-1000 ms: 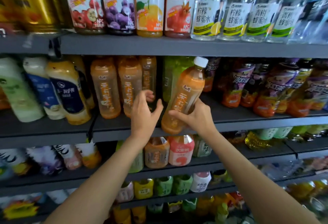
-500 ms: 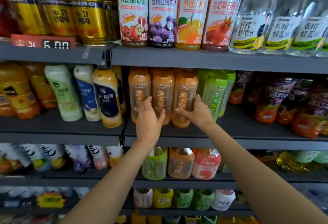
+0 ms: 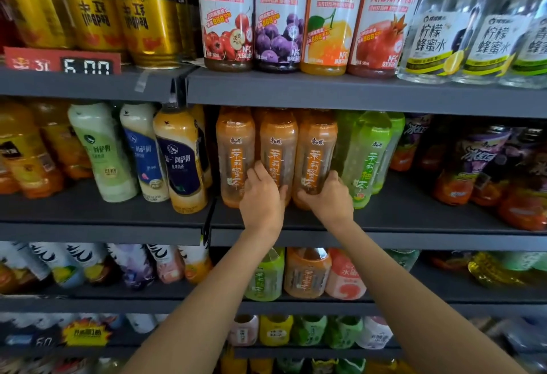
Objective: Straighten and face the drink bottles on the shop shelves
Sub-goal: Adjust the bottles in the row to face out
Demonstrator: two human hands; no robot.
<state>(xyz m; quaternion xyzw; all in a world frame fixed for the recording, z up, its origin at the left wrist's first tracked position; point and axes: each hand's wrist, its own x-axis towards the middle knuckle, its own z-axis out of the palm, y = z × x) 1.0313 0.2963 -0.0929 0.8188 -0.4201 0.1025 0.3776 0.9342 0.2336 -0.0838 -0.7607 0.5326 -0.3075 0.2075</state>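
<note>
The left hand (image 3: 262, 196) holds the middle 茉莉蜜茶 bottle (image 3: 278, 154); the right hand (image 3: 327, 199) grips its right neighbour (image 3: 315, 151), labels facing out.

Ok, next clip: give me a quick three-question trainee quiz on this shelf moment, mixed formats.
1. True or false: the right hand grips the rightmost of the three orange tea bottles.
2. Which drinks stand directly right of the orange tea bottles? A) gold cans B) green tea bottles C) clear honey-water bottles
3. Fill in: the left hand rests on the ___ orange tea bottle.

Key: 1 true; 2 B; 3 middle.
</note>
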